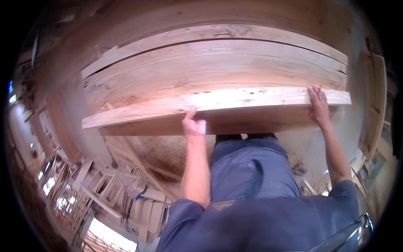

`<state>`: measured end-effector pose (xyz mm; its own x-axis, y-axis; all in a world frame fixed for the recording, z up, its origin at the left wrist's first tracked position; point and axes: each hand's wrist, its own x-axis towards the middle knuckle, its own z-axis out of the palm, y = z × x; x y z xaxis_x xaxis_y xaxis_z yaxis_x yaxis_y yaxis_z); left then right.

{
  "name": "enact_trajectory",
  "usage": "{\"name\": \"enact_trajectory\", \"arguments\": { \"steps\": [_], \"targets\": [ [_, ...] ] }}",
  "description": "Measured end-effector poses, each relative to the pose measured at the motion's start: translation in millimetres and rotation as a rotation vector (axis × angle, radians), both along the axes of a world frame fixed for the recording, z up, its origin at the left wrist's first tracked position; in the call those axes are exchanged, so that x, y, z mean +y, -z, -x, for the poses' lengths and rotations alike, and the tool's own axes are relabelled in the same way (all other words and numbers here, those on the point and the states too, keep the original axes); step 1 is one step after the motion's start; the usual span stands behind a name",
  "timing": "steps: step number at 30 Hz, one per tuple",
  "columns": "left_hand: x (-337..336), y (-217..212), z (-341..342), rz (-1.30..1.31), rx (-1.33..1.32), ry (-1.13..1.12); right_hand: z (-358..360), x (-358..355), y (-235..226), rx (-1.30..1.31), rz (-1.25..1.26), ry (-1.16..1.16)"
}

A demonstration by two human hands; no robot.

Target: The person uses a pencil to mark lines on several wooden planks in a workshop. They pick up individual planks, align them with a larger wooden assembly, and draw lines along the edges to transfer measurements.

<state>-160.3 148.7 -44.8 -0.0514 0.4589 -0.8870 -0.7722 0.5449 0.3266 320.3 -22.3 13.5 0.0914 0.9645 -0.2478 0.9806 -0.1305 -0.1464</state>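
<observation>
1 board (235, 98) runs left-right along the near edge of the planks (210, 63), right hand (319, 107) pinching it near its right end, left hand (194, 125) about mid-length, grip unclear.

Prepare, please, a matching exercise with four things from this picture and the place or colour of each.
1. left hand
2. wooden panel
3. right hand
4. shirt

A. dark blue
B. close to the right end of the near board
C. just left of the near board's middle
D. far right side of the view

Pairs: 1-C, 2-D, 3-B, 4-A
</observation>
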Motion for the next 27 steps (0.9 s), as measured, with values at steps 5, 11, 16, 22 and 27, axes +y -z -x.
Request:
{"name": "enact_trajectory", "arguments": {
  "steps": [5, 11, 16, 22, 27],
  "targets": [
    [-7, -4, 4, -0.121, -0.020, -0.013, -15, 3, 10, 0.067, -0.014, 0.052],
    [-25, -12, 0, -0.155, 0.108, -0.074, -48, 35, -13, 0.274, 0.367, 0.046],
    [-82, -26, -11, -0.269, -0.005, -0.140, -64, 24, -42, 0.667, 0.699, 0.083],
    [-197, -23, -103, -0.277, -0.525, -0.121, -55, -34, -44, 0.948, 1.070, 0.230],
    [-198, -66, -119, -0.095, -0.100, 0.075, -34, -98, -46, 0.967, 1.128, 0.457]
  ]
}}
